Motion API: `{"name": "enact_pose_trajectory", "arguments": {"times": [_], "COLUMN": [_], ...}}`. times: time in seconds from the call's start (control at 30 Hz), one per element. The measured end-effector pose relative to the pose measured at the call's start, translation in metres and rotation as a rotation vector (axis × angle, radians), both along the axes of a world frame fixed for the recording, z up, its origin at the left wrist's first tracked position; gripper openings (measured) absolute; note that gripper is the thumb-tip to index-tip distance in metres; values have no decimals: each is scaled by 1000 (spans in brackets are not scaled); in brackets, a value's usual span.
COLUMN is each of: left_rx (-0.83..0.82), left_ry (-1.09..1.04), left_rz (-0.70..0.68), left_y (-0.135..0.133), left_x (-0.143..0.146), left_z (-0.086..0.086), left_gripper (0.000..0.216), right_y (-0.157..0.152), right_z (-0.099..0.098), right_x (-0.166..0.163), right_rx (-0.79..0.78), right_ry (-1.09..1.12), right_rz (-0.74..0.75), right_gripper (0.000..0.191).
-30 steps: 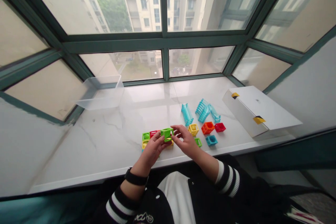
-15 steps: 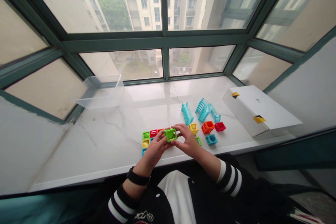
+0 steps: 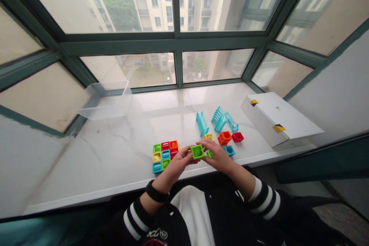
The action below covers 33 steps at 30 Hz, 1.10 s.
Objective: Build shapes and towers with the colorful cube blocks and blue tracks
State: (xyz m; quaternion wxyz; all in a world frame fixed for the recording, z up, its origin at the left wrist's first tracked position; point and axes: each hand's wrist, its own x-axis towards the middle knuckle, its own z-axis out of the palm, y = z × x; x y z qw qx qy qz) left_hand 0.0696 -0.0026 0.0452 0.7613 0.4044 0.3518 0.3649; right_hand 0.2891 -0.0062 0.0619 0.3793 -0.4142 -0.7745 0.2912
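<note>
A green cube block with a hollow face is held up between my two hands, above the front part of the white sill. My left hand grips its left side, and my right hand has its fingers on the right side. Left of my hands, several coloured cube blocks lie joined in a flat grid, its right end hidden by my left hand. Around my right hand lie a yellow block, an orange block, a red block, a blue block and another green block, partly covered.
Clear blue track pieces lie behind the loose blocks. A transparent plastic bin stands at the back left. On the right is a white box with yellow-and-black tabs. Windows border the marble-patterned sill.
The green block has moved slightly right and turned, so its hollow face shows more directly. Both hands shifted right with it, uncovering more of the grid. The view has shifted slightly.
</note>
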Motion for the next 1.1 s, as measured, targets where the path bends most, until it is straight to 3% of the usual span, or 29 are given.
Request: {"name": "enact_pose_trajectory", "arguments": {"times": [0.23, 0.4, 0.5, 0.7, 0.9, 1.1], "left_rx": [109, 480, 601, 636, 640, 670], "left_ry": [61, 464, 594, 678, 736, 711], "left_rz": [-164, -63, -28, -46, -47, -53], "left_y": [6, 8, 8, 5, 8, 10], "left_x": [23, 37, 48, 68, 72, 70], "left_z": [-20, -42, -57, -81, -94, -97], "left_gripper": [58, 36, 41, 63, 50, 47], "right_y": [-17, -25, -28, -29, -24, -16], "right_z": [-8, -17, -20, -30, -42, -53], "right_x": [43, 77, 89, 93, 87, 80], "right_rx": [-97, -128, -165, -149, -153, -162], "right_ry": [-87, -89, -99, -139, -204, -313], "right_rz": [-96, -274, -328, -377, -366, -310], "right_gripper": [41, 42, 43, 45, 48, 50]}}
